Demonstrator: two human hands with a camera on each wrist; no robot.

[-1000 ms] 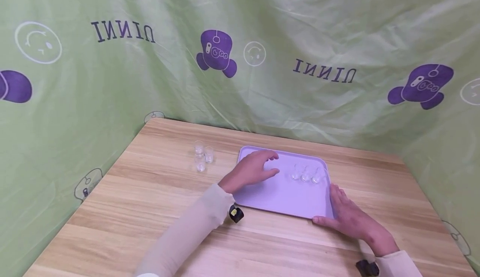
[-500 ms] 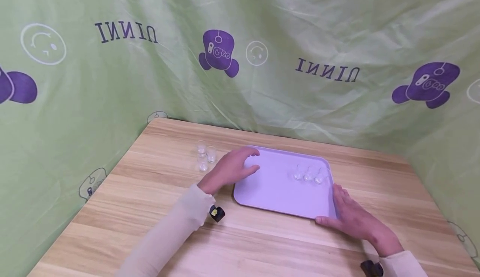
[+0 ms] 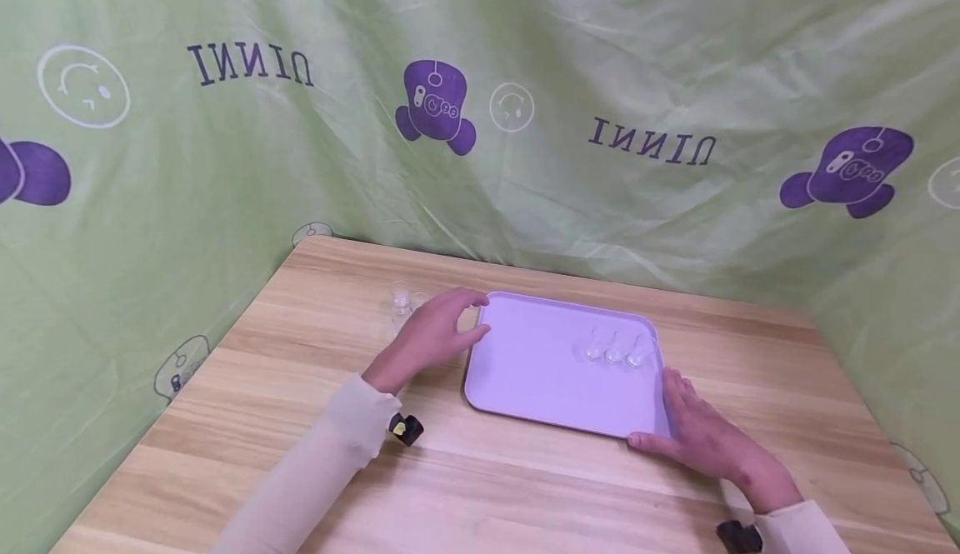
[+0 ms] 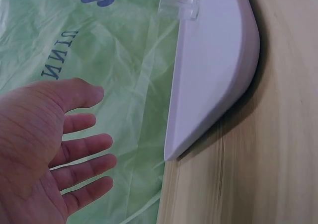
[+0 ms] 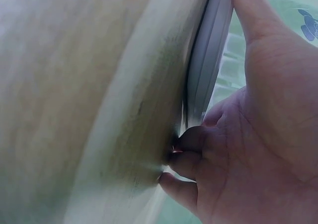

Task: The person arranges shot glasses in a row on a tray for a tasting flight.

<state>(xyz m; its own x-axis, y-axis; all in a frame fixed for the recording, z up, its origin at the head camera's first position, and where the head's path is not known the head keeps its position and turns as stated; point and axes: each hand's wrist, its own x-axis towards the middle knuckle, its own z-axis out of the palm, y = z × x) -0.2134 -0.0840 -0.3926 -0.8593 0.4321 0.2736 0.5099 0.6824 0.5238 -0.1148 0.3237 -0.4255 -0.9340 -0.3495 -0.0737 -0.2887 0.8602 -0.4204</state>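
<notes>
A lilac tray lies on the wooden table, with three small clear cups in a row near its right side. My left hand hovers by the tray's left rim, fingers apart and holding nothing; its wrist view shows a gap to the tray. Behind that hand stand more small clear cups, partly hidden by it. At the tray's near right corner rests my right hand, its thumb on the front edge and its fingers along the right side. In the right wrist view those fingertips touch beside the rim.
Wooden tabletop surrounds the tray. A green printed cloth hangs behind the table and at both sides. Each wrist carries a small black device, such as the one at the left cuff.
My left hand has moved left from over the tray to its left rim and now covers part of the cups on the table. The right hand stays at the tray's corner.
</notes>
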